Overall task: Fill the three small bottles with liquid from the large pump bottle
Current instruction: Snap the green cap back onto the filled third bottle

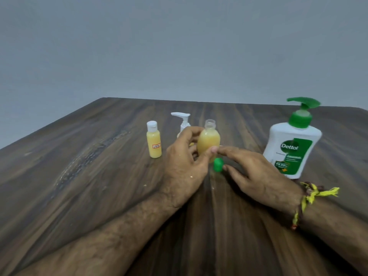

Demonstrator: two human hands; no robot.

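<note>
My left hand grips an uncapped small clear bottle filled with yellow-orange liquid, upright at the table's middle. My right hand reaches in from the right; its fingertips touch the bottle's lower side and sit over a small green cap on the table. Whether the fingers hold the cap is unclear. A capped small bottle of yellow liquid stands to the left. A small white pump bottle stands behind my left hand, mostly hidden. The large white pump bottle with a green pump stands at the right.
Everything stands on a dark wooden table whose far edge meets a plain grey wall. A few pale droplets lie on the wood near my left wrist. A yellow thread band is tied on my right wrist.
</note>
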